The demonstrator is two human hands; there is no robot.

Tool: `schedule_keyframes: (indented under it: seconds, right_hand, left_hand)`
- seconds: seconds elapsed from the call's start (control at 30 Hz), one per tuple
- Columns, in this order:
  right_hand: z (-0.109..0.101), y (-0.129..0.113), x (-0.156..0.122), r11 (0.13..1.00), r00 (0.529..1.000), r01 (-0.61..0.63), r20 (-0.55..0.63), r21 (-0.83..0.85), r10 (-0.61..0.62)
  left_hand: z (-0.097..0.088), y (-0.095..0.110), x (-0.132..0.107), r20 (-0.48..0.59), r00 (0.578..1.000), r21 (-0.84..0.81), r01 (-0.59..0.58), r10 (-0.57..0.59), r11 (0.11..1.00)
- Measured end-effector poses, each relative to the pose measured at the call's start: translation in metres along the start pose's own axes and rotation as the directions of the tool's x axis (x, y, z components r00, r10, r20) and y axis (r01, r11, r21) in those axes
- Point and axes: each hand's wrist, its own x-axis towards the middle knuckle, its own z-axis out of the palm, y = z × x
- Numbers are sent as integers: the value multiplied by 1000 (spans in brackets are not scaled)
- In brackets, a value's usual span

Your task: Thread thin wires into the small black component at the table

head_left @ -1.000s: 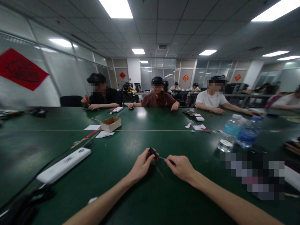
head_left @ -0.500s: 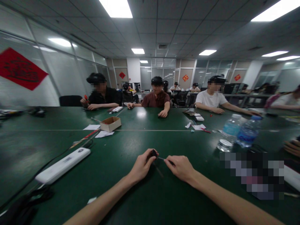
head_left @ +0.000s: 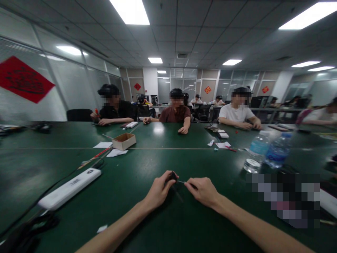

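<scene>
One small dark piece [head_left: 173, 176] sits within the left hand [head_left: 159, 188], partly covered by its pinched grip, over the desk [head_left: 168, 228] and well short of its far edge. The right hand [head_left: 202, 189] has its grip closed around a thin shaft [head_left: 181, 182] pointing at the piece; whether they touch, I cannot tell.

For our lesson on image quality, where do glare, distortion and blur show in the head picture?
Head view: a glare patch whitens the green table; head view: the bottles lean outward, probably from wide-lens stretch; head view: the dark part in the left hand is too blurred for detail.
</scene>
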Motion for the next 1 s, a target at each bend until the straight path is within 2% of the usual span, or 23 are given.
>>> schedule_keyframes:
  seconds: [0.27, 0.6, 0.8, 1.0]
  right_hand:
    - [-2, 1, -3, 994, 999, 33, -10, 101, -33]
    - [-3, 1, -2, 987, 999, 26, -39, 161, -20]
    - [-3, -4, -2, 966, 993, 90, -94, 242, -69]
    - [-1, -4, -1, 979, 995, 49, -91, 198, -32]
  left_hand:
    - [5, 0, -6, 0, 998, -180, 57, -58, 982]
    - [2, 6, -6, -1, 999, -176, 38, -39, 984]
    - [4, 3, -3, 39, 999, -39, 20, -18, 999]
    - [4, -13, 3, -47, 994, -198, 91, -102, 976]
